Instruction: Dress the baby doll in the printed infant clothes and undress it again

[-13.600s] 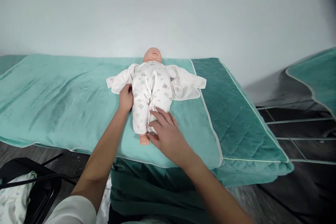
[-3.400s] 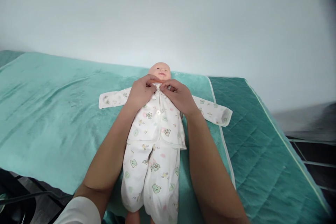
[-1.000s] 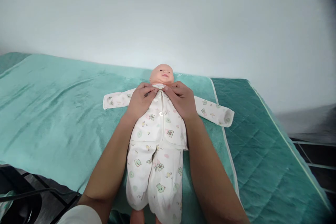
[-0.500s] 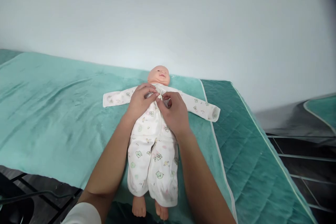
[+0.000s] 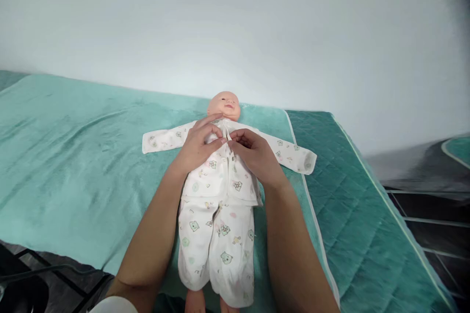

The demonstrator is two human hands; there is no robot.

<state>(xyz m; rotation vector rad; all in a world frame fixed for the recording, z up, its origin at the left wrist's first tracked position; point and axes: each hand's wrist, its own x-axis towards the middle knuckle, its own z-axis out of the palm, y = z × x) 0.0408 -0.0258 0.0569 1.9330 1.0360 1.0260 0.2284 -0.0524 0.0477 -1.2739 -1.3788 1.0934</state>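
A baby doll (image 5: 222,103) lies on its back, dressed in a white printed shirt (image 5: 211,178) and matching trousers (image 5: 227,249). Both its sleeves stretch out sideways. My left hand (image 5: 201,142) rests on the chest, thumb and fingers pinching the shirt's front edge. Facing it across the opening, my right hand (image 5: 253,149) pinches the other front edge between thumb and forefinger. A narrow gap shows in the shirt just below the neck. My fingers hide whatever fastening is between them.
A light green blanket (image 5: 91,171) lies under the doll, over a darker quilted cover (image 5: 352,215). Behind the bed rises a white wall (image 5: 235,24). Metal bars (image 5: 440,221) stand at the right, and a dark cable (image 5: 55,268) runs at lower left.
My right hand has shifted slightly right, drawing its side of the shirt front away from the left. The small white fastening seen between my fingers is now out of sight.
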